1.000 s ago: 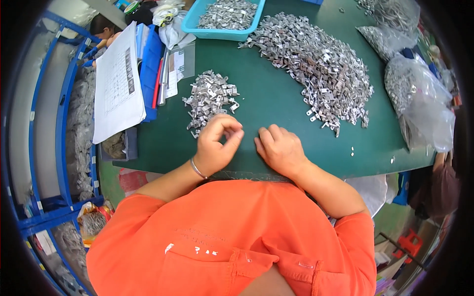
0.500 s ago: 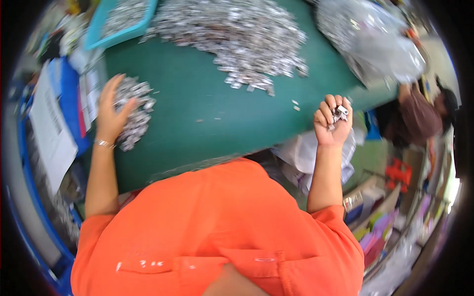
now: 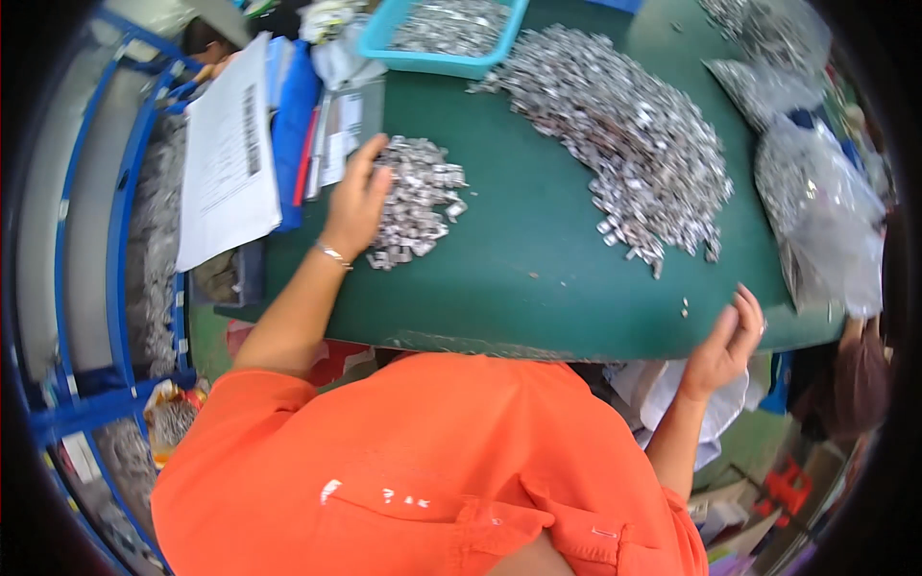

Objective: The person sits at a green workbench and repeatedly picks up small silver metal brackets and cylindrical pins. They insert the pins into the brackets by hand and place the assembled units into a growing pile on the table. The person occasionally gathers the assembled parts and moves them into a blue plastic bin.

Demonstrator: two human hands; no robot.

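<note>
My left hand (image 3: 357, 206) rests on the green table (image 3: 461, 298), its fingers apart along the left side of a small pile of grey metal pieces (image 3: 413, 202). It touches the pile's edge and grips nothing that I can see. Off the table's front right edge, my right hand (image 3: 725, 346) is held with fingers stretched out, slightly blurred, and no piece shows in it. Below that hand hangs a white plastic bag (image 3: 706, 413), its inside hidden. A far larger heap of similar small metal pieces (image 3: 624, 134) spreads across the table's far right.
A turquoise tray (image 3: 471, 65) of metal pieces stands at the far side. Clear plastic bags (image 3: 816, 221) lie on the right. Papers (image 3: 230, 163) and blue folders (image 3: 296, 134) flank the left edge, beside a blue rack (image 3: 120, 221). Another person's sleeve (image 3: 855, 374) shows far right.
My right hand has gone from closed around several metal pieces to open, with none visible in it. My left hand stays by the small pile. The whole view has swung leftward.
</note>
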